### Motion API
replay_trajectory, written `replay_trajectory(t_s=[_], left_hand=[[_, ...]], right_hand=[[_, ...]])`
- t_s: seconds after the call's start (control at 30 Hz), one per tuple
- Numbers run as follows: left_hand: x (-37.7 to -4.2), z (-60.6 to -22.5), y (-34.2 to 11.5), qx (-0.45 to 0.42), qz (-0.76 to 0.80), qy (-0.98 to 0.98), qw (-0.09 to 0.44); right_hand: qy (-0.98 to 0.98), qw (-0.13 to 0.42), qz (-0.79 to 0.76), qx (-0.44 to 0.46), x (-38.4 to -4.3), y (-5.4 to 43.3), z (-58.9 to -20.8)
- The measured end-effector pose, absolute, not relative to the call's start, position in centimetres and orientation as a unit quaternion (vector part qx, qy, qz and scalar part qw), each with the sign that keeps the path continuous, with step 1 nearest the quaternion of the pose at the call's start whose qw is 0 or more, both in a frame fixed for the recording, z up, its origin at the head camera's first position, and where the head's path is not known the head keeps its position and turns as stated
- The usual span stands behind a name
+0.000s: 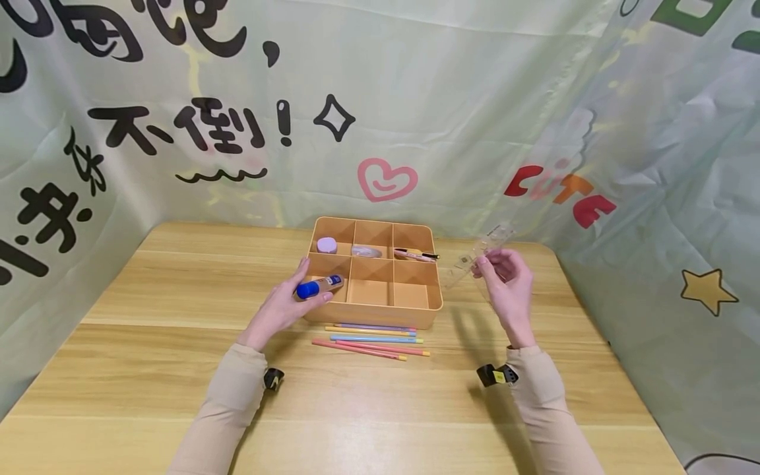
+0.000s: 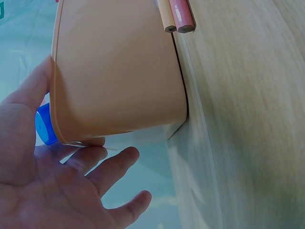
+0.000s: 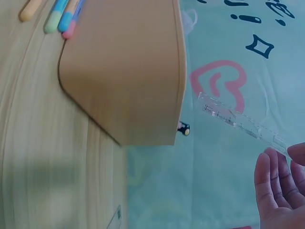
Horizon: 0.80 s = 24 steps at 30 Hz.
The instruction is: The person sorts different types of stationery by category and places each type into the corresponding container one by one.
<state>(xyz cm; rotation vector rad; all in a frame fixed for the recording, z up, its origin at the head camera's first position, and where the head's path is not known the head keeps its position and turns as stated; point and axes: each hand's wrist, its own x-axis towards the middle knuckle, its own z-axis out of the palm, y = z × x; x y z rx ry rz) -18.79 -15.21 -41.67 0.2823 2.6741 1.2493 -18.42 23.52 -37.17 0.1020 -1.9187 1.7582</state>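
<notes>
A tan six-compartment organizer [image 1: 368,315] stands on the table. At its left front corner is my left hand [image 1: 279,303], thumb by the front rim and the other fingers loosely extended along the left side. A blue-capped glue stick [image 1: 323,286] leans in the front left compartment, its cap [image 2: 44,125] jutting above the rim beside that hand. Right of the organizer, my right hand [image 1: 509,284] pinches a clear ruler [image 3: 243,123] between thumb and fingers, raised above the table. Several colored pencils [image 1: 377,339] lie along the organizer's front.
The back compartments hold a lavender round item [image 1: 326,245], a pale translucent item [image 1: 366,251] and slim pens [image 1: 415,254] that poke past the right rim. Printed fabric [image 1: 285,191] hangs behind and beside the wooden table [image 1: 368,409].
</notes>
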Motion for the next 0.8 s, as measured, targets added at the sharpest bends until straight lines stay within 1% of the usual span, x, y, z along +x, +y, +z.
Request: replay_trajectory(t_s=[0.2,0.5,0.8], left_hand=[[-18.8,-41.7,-15.2,0.098,0.422,0.897,0.088],[-18.8,-41.9,-15.3,0.097,0.42,0.898,0.086],[-18.8,-41.8,-15.3,0.095,0.421,0.897,0.09]], right_hand=[[-0.705,0.253,0.662,0.042,-18.7,22.9,-37.3],[-0.761,0.181,0.622,0.033,-19.1,21.9,-38.4],[-0.806,0.13,0.575,0.045,-19.4,20.7,-39.3]])
